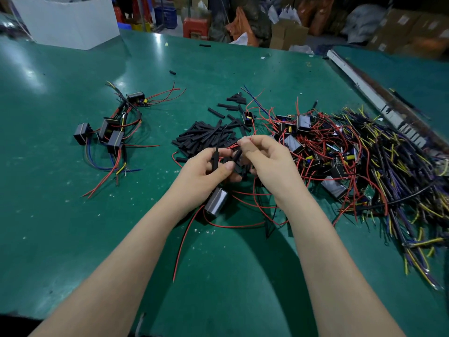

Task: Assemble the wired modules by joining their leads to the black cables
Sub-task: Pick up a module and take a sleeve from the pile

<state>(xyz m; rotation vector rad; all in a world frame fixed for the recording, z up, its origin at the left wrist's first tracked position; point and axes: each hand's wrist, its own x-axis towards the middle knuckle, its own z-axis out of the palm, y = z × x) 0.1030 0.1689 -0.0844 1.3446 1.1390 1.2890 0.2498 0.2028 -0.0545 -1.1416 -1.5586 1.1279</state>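
My left hand (pixel 206 169) grips a thin black cable (pixel 215 158) that stands up between thumb and fingers. A grey-black module (pixel 216 203) hangs just below that hand, its red leads (pixel 243 226) looping over the table. My right hand (pixel 264 159) pinches the tip of a red lead (pixel 250 139) at its fingertips, with a short black sleeve (pixel 237 155) slanting between the two hands. Both hands hover over the near edge of a heap of black sleeve pieces (pixel 206 137).
Several joined modules with red, blue and yellow wires (pixel 109 132) lie at the left. A tangle of loose modules and red leads (pixel 303 139) sits right of the hands, with black, yellow and purple cables (pixel 401 171) beyond. A white box (pixel 70 23) stands far left on the green table (pixel 60 215).
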